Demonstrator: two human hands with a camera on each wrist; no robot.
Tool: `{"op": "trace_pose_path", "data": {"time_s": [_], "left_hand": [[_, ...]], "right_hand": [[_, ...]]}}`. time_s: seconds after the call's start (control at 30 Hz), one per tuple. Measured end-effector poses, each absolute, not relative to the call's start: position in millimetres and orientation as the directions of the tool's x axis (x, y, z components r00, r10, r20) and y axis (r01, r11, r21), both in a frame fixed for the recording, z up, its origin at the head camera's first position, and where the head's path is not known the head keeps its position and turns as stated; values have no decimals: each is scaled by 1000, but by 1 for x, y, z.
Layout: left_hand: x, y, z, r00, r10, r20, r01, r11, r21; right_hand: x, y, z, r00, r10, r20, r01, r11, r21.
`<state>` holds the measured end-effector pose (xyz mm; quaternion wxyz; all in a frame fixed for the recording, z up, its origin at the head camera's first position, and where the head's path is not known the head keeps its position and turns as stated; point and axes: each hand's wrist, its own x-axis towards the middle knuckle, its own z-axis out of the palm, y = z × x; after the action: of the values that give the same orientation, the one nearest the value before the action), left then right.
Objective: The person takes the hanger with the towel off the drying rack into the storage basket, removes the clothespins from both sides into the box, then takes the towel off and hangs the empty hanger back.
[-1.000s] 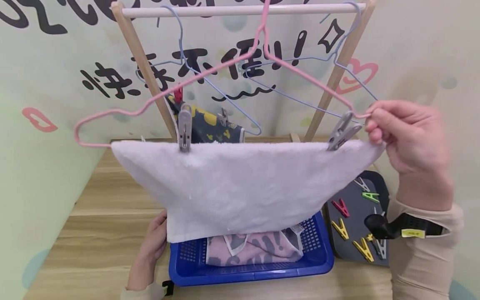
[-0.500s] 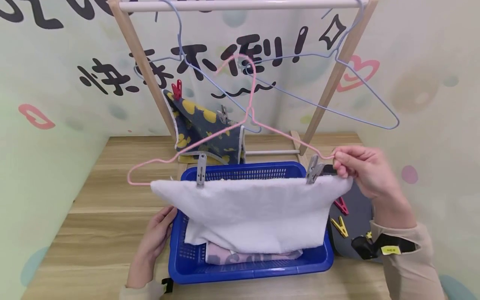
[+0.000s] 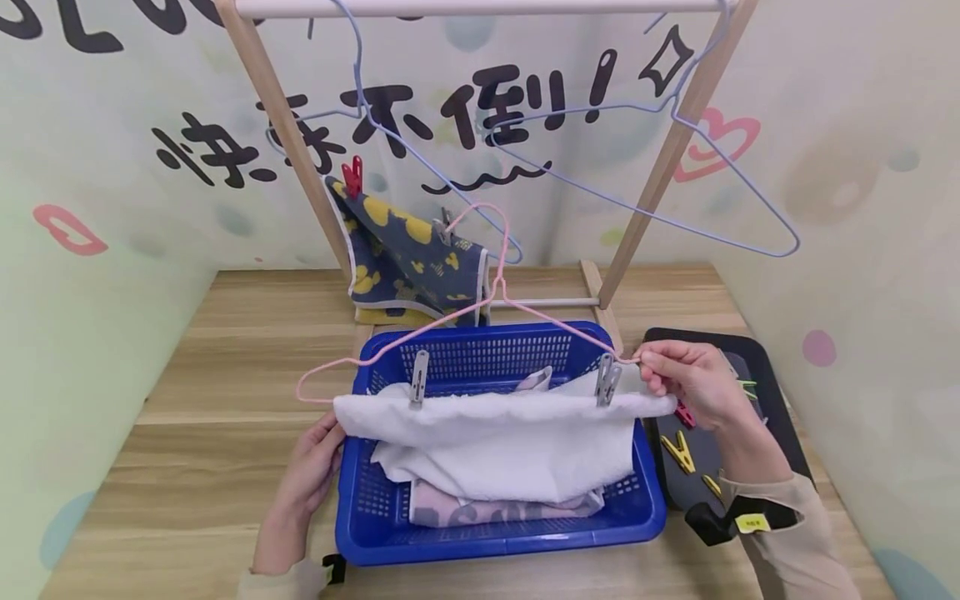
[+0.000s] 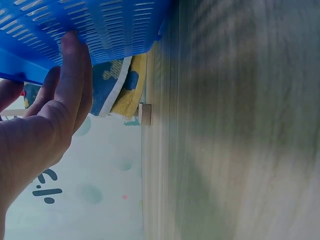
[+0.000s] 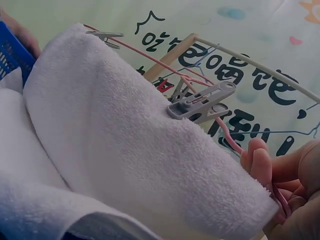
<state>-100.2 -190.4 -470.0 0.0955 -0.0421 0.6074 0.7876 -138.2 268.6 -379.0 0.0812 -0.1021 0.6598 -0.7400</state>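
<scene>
My right hand (image 3: pixel 693 383) pinches the right end of a pink clothes hanger (image 3: pixel 499 288). A white towel (image 3: pixel 510 429) hangs folded over the hanger's lower bar, pinned by two grey clothespins (image 3: pixel 419 379). In the right wrist view, one grey clothespin (image 5: pixel 200 103) bites the towel's top edge, near the fingers. The towel sags over a blue plastic basket (image 3: pixel 501 547), where a pink-and-grey cloth (image 3: pixel 487 507) shows below it. At the basket's left side is my left hand (image 3: pixel 309 467); the left wrist view has its rather straight fingers (image 4: pixel 70 85) against the perforated wall.
Behind the basket stands a wooden rack (image 3: pixel 637 212) with blue hangers (image 3: pixel 600 196). A navy-and-yellow cloth (image 3: pixel 408 258) hangs there with a red clothespin (image 3: pixel 352 177). A black tray (image 3: pixel 708 335) at the right holds several clothespins. Around these lies the wooden tabletop (image 3: pixel 217 433).
The right hand has lowered the pink hanger and white towel from up near the rack's bar to just over the basket, moving leftward too. The left hand has stayed by the basket.
</scene>
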Motion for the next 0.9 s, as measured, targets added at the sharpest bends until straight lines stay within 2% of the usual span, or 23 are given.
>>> {"op": "trace_pose_path", "data": {"time_s": [0.2,0.5,0.9], "left_hand": [[-100,-190,-470,-979,41,-200,-205,-213,955],[-100,-189,-469,-984,55,-171,-179,-229,957],[-101,-188,-464,-969,9,-245,-242,-199,950]], "right_hand": [[-134,269,-395,-968,-250,-32,49,-63,-997],[-129,271,-411,-958,-276,-82,100,-51,-994],[-126,271,-422,-946,-286,-152,166,-27,-986]]}}
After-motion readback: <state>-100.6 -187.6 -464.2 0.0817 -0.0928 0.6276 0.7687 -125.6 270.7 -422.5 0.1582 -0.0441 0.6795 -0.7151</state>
